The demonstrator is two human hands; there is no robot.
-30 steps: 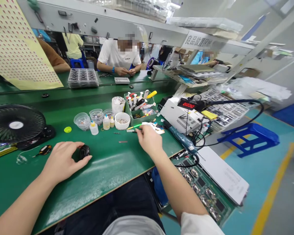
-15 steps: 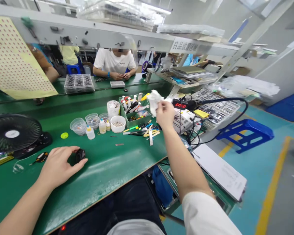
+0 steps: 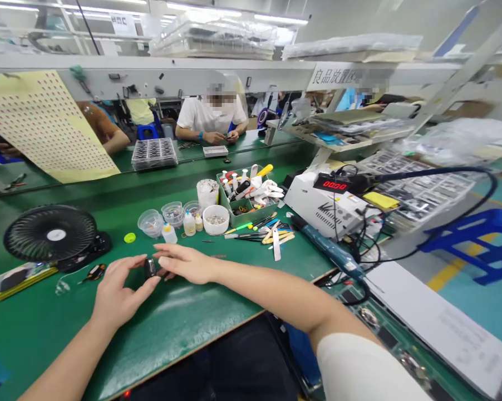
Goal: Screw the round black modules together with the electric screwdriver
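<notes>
A small round black part (image 3: 149, 268) is lifted on edge just above the green bench mat (image 3: 184, 312). My left hand (image 3: 119, 289) pinches it between thumb and fingers. My right hand (image 3: 184, 263) reaches across from the right, fingers stretched toward the same part and touching its far side. A crumpled white tissue (image 3: 270, 191) lies on top of the green tool caddy (image 3: 245, 206) behind.
A black desk fan (image 3: 50, 235) stands at left. Small clear cups (image 3: 151, 223), dropper bottles (image 3: 189, 223) and a white bowl (image 3: 216, 219) line the middle. Tweezers and sticks (image 3: 267, 234) lie beside a white power supply (image 3: 330, 203). A person sits across the bench.
My right hand dropped the white tissue on the caddy and swung left to the black part. My left hand stayed on the part and tipped it up.
</notes>
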